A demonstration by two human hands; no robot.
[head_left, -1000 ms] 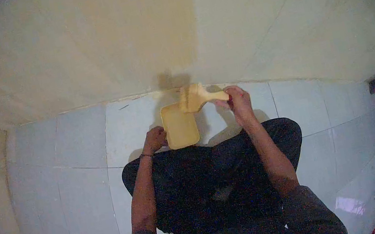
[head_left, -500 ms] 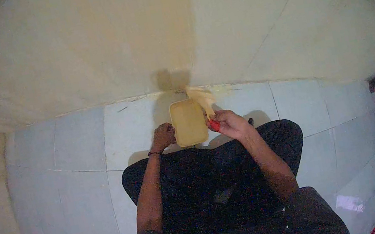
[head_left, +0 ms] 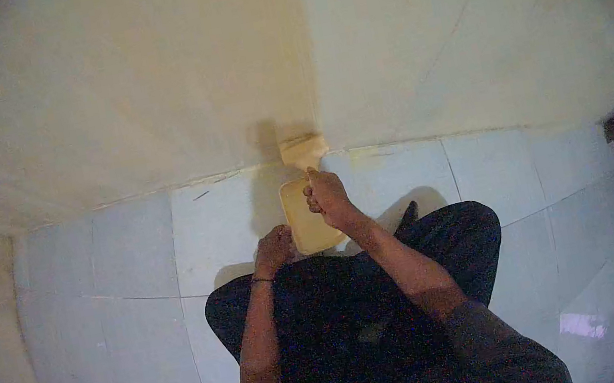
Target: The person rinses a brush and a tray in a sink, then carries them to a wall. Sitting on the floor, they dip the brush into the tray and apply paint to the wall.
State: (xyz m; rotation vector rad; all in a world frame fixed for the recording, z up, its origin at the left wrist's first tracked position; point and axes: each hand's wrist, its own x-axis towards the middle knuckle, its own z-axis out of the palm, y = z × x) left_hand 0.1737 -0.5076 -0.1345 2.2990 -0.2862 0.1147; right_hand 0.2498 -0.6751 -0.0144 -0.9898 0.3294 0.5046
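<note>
Low at the wall (head_left: 419, 35), past the tray (head_left: 312, 229) that our left hand (head_left: 274, 250) curled beside, clamped or not we could not tell, was the brush (head_left: 303, 150), gripped in our right hand (head_left: 329, 196), light and soft-bristled, as we judged, and best taken by its stiff handle (head_left: 308, 165).

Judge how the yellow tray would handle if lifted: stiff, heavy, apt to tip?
Probably stiff: the yellow tray looks evenly shaped, with no visible sag. Likely light, since it looks shallow, though I can't tell how full it is. Might tip if lifted one-sided: the left hand is at its left edge.
</note>
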